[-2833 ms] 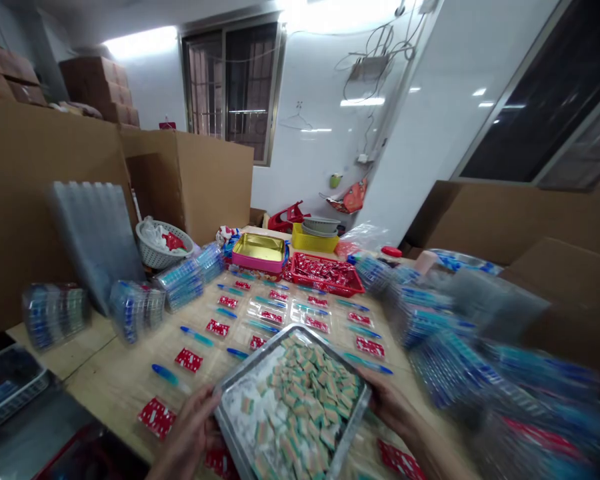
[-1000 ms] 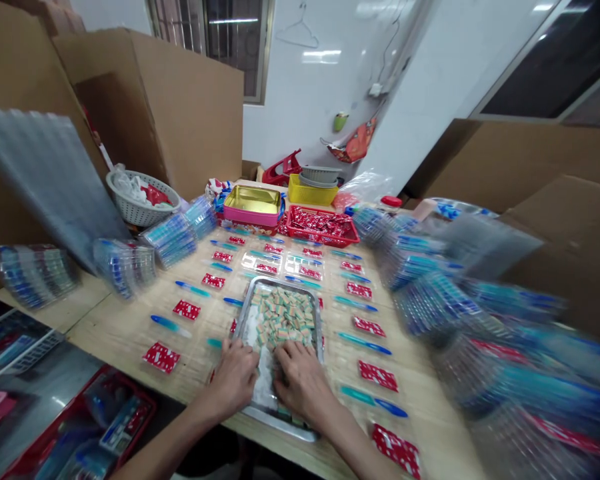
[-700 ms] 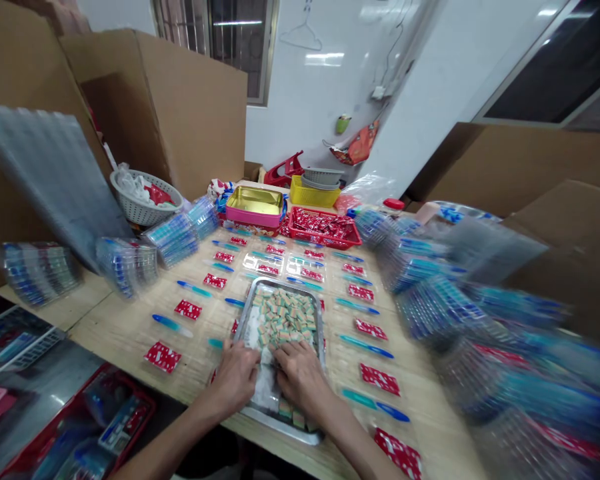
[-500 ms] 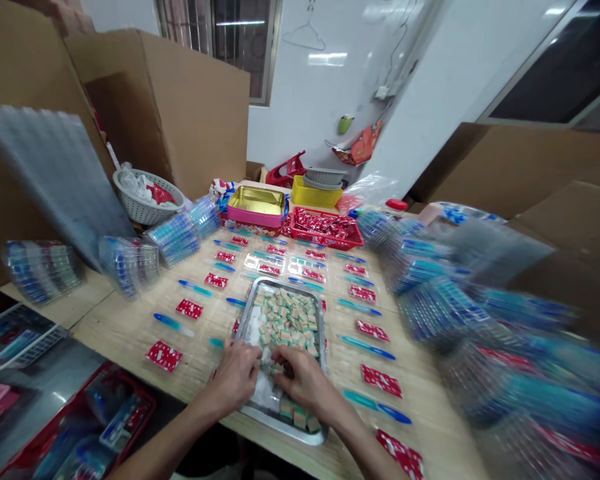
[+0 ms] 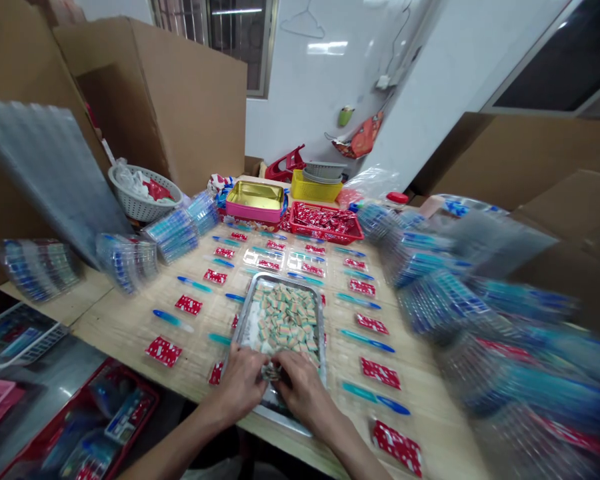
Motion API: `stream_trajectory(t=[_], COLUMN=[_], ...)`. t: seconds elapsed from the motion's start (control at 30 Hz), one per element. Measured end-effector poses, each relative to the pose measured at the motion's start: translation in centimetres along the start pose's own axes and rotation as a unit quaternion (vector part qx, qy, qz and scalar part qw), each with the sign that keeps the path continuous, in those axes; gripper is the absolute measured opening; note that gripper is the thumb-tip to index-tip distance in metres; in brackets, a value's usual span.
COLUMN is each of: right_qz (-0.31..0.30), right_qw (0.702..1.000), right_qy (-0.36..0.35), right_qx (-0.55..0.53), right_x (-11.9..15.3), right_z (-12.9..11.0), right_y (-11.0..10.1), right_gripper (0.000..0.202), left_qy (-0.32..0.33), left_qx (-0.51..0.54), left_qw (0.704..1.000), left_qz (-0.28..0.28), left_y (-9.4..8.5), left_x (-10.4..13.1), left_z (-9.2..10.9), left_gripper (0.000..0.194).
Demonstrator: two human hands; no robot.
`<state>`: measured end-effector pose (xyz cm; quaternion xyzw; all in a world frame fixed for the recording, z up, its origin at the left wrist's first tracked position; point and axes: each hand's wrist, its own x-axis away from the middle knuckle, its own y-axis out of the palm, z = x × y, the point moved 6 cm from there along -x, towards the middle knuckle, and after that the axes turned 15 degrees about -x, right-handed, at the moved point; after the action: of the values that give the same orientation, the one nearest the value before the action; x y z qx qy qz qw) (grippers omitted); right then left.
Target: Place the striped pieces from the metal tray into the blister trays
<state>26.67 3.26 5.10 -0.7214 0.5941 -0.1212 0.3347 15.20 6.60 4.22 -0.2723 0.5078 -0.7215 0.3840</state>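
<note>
A metal tray [image 5: 321, 333] lies on the table, with a heap of small pale green-and-tan striped blocks [image 5: 286, 313] in it and white powder along its left side. Over the tray's near half, my left hand [image 5: 245, 377] and my right hand [image 5: 300, 383] meet with fingers curled. Pinched between their fingertips is a small cluster of what look like the same blocks, partly hidden by the fingers. My right hand and wrist cover much of the tray's near end. Red dotted packets [image 5: 163, 351] and blue pens [image 5: 375, 398] lie in clear plastic trays around it.
Stacks of filled clear packs [image 5: 445, 307] line the right side; more stacks [image 5: 173, 233] stand at left. Behind are a red basket of packets [image 5: 350, 235], a pink-and-gold tin [image 5: 255, 212] and a yellow basket [image 5: 315, 187]. A red crate [image 5: 147, 403] sits low at left.
Both hands have drawn slightly nearer me and closer together, with the small cluster now between their fingertips. Blocks at the tray's near end are now hidden behind my right hand.
</note>
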Motion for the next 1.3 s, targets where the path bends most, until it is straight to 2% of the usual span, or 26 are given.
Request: stream_trajectory(t=[0.1, 0.33, 0.63, 0.8, 0.97, 1.1, 1.3], right_qz=[0.008, 0.011, 0.017, 0.037, 0.039, 0.029, 0.027], right_qw=[1.0, 1.0, 1.0, 0.999, 0.998, 0.999, 0.999], right_qy=[-0.004, 0.0, -0.011, -0.037, -0.049, -0.026, -0.006], right_qx=[0.002, 0.004, 0.001, -0.008, -0.026, -0.032, -0.026], right_x=[0.2, 0.0, -0.3, -0.1, 0.2, 0.3, 0.4], right_z=[-0.1, 0.4, 0.2, 0.1, -0.1, 0.0, -0.3], right_y=[-0.1, 0.0, -0.1, 0.1, 0.6, 0.8, 0.6], right_gripper=[0.028, 0.029, 0.021, 0.025, 0.031, 0.031, 0.032], left_qy=[-0.003, 0.008, -0.011, -0.009, 0.016, 0.001, -0.003], left_qx=[0.009, 0.003, -0.027, -0.022, 0.0, -0.01, -0.022], left_qw=[1.0, 1.0, 0.999, 1.0, 1.0, 1.0, 0.999], left_qz=[0.006, 0.024, 0.02, 0.02, 0.004, -0.018, -0.023], left_y=[0.1, -0.3, -1.6, -2.5, -0.8, 0.6, 0.6], left_x=[0.0, -0.1, 0.7, 1.1, 0.7, 0.2, 0.1], left_z=[0.0, 0.2, -1.1, -0.4, 0.0, -0.5, -0.3], left_gripper=[0.025, 0.015, 0.017, 0.023, 0.023, 0.015, 0.01])
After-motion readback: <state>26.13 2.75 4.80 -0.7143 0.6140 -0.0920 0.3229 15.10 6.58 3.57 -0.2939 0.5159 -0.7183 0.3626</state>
